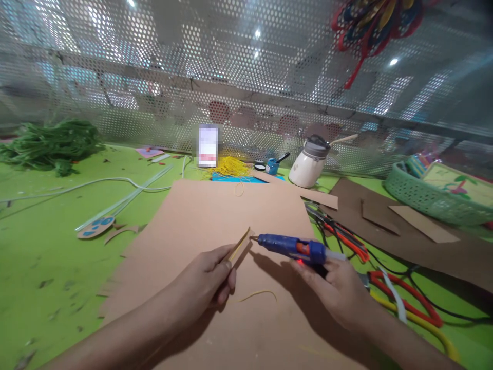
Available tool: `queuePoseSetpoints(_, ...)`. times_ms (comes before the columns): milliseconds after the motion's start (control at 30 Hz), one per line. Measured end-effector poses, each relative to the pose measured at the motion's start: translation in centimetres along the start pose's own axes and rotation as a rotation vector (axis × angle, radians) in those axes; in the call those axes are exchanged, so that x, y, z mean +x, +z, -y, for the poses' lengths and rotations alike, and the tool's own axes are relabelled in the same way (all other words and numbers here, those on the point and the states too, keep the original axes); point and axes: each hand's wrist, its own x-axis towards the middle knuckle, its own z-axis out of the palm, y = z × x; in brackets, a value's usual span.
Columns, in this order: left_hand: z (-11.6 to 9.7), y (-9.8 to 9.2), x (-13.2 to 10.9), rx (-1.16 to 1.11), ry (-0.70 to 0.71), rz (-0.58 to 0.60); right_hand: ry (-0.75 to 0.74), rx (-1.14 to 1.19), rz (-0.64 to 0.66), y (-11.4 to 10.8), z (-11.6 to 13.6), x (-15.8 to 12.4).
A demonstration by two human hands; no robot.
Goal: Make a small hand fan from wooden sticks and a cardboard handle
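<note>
My left hand (pixel 210 280) pinches a thin tan stick (pixel 239 245) that slants up to the right. My right hand (pixel 333 290) grips a blue glue gun (pixel 295 247) lying level, its nozzle touching the stick's upper tip. Both hands hover over a large brown cardboard sheet (pixel 215 216) on the green table. A loose yellow thread (pixel 256 295) lies on the cardboard between my hands.
Orange-handled scissors (pixel 342 235), black cable and red and yellow cords (pixel 408 298) lie right of the gun. A white kettle-like pot (pixel 309 163), a green basket (pixel 431 198), dark brown cardboard (pixel 419 241), a yellow string pile (pixel 231 166), and green strands (pixel 50 144) ring the table. Perforated metal screen behind.
</note>
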Motion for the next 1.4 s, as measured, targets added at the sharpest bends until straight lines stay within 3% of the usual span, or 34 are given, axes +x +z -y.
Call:
queuePoseSetpoints(200,-0.5,0.1,-0.2,0.007,-0.018,0.019,0.001,-0.096,-0.059,-0.2,-0.2,0.6)
queuePoseSetpoints(500,-0.4,-0.1,-0.1,-0.011,-0.008,0.014,-0.005,0.051,0.097,0.2,-0.1,-0.7)
queuePoseSetpoints(733,-0.3,-0.3,0.1,0.036,0.0,0.039,-0.008,-0.037,-0.057,-0.1,-0.1,0.3)
queuePoseSetpoints(1033,-0.5,-0.2,-0.1,0.018,0.001,0.018,-0.025,-0.043,-0.134,-0.2,-0.5,0.2)
queuePoseSetpoints(1400,0.1,-0.5,0.1,-0.032,-0.017,0.019,0.005,-0.032,-0.067,-0.2,0.3,0.6)
